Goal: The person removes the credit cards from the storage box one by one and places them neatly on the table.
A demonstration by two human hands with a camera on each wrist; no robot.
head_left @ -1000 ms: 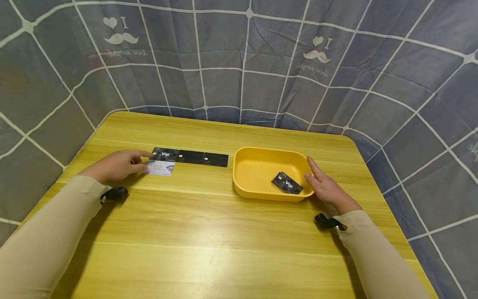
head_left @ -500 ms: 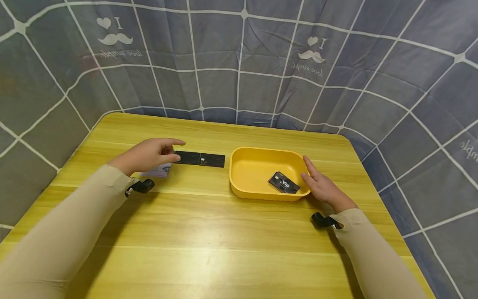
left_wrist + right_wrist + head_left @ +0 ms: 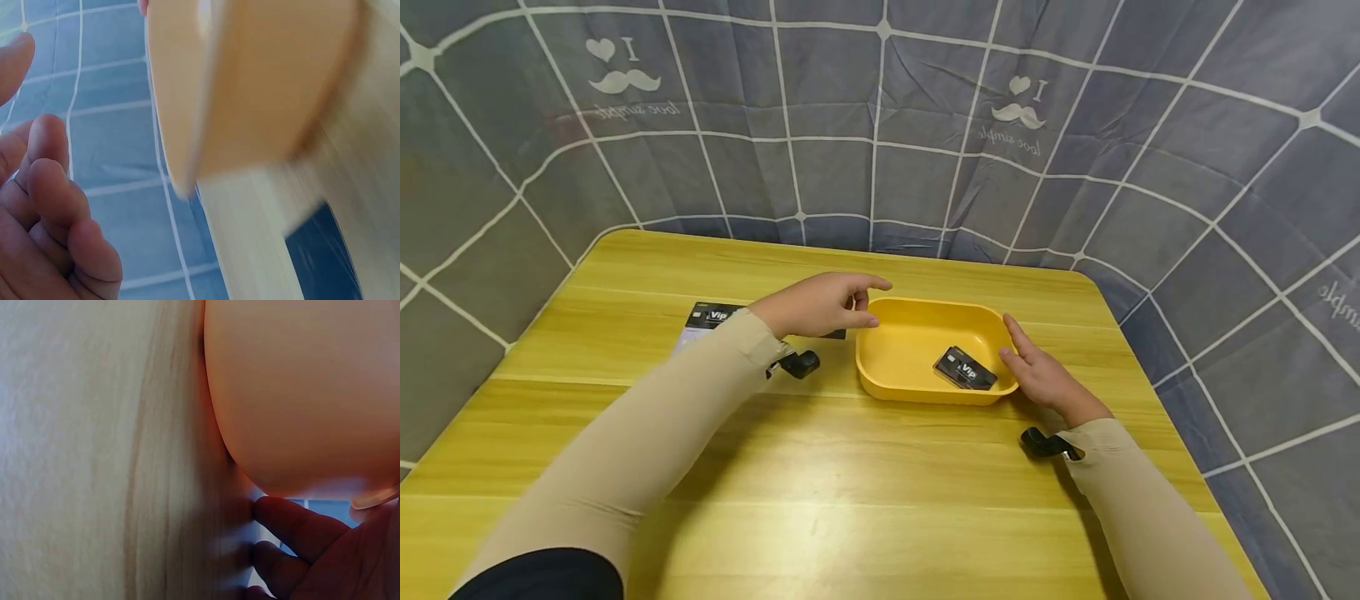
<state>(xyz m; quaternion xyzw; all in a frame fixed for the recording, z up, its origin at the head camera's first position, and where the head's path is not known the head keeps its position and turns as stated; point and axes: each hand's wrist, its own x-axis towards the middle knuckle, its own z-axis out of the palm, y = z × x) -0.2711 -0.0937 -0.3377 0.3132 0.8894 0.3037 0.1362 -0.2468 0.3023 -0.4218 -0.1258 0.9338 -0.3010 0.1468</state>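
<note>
Head view: your left hand (image 3: 822, 305), fingers loosely bent, pinching nothing, has swung from the card row (image 3: 710, 314) to the yellow tray (image 3: 910, 354), seemingly carrying no card. Black cards (image 3: 966, 369) lie inside; your right hand (image 3: 1051, 379) stays against the tray, thumb and index spread.

My sleeves (image 3: 1150, 500) are plain beige, the wrist mount (image 3: 800, 364) black. The tray (image 3: 898, 358) is solid yellow — its cards (image 3: 966, 369) black with white lettering. Yellow wood grain streaks my tabletop (image 3: 820, 500); white gridlines, hearts and moustaches pattern the grey-blue curtain (image 3: 925, 183).
</note>
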